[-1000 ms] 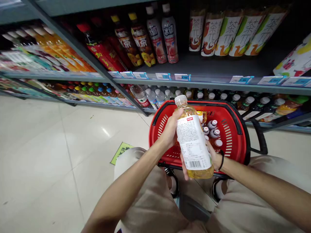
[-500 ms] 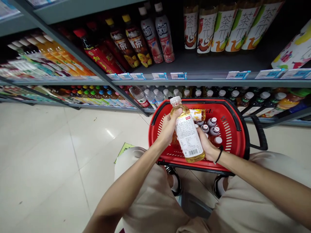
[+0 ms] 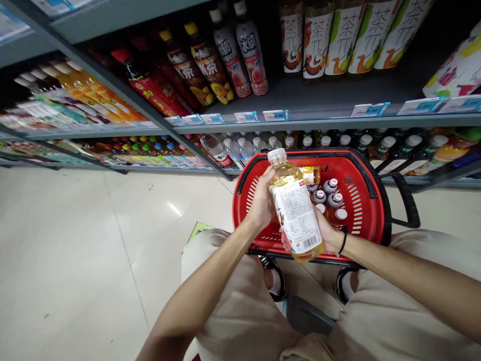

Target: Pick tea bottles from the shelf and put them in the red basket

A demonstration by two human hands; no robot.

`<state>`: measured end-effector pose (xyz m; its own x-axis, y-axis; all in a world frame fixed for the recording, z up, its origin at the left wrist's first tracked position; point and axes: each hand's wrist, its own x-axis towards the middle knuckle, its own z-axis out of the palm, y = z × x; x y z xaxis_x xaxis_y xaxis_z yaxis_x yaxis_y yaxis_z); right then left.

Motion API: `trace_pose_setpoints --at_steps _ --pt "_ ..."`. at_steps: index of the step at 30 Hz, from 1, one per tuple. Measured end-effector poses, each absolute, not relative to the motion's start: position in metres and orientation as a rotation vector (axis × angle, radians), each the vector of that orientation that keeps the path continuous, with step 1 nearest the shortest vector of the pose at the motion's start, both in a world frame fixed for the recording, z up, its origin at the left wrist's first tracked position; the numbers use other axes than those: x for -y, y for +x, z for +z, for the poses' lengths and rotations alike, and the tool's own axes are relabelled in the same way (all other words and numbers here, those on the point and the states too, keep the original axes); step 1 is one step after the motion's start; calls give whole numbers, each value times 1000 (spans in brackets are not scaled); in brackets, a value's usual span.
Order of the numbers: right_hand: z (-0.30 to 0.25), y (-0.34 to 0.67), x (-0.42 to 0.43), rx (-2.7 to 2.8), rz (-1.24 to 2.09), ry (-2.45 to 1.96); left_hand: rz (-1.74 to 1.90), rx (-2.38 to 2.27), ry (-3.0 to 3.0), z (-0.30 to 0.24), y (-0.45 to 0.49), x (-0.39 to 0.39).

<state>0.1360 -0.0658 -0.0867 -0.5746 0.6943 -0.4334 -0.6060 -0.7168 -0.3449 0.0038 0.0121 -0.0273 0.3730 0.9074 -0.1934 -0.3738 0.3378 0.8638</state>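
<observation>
A bottle of yellow drink [image 3: 295, 205] with a white cap and a white label with a barcode is held tilted above a red shopping basket [image 3: 361, 200]. My left hand [image 3: 261, 203] wraps round its upper part. My right hand [image 3: 328, 233] grips its lower end from underneath; a black band circles that wrist. Inside the basket lie several small bottles with white caps [image 3: 330, 193] and one yellow-labelled bottle [image 3: 311, 175].
Grey shelves [image 3: 319, 118] ahead carry rows of drink bottles, tall tea bottles [image 3: 338, 35] on top, capped bottles [image 3: 376, 143] lower down. The basket's black handle [image 3: 408, 203] sticks out right. A pale tiled floor [image 3: 75, 240] spreads to the left. My knees are below the basket.
Both hands carried the bottle away from the camera towards the basket. It has since turned slightly and sits a little closer, its cap still pointing toward the shelves.
</observation>
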Motion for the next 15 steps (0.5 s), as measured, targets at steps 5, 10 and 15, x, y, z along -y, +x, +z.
trace_pose_setpoints --at_steps 5,10,15 --pt "-103 134 70 402 2397 -390 957 -697 798 -25 0 -13" --pt "-114 130 73 428 2577 -259 871 -666 896 -22 -6 -15" --pt "-118 130 75 395 2700 -232 917 -744 947 -25 -5 -15"
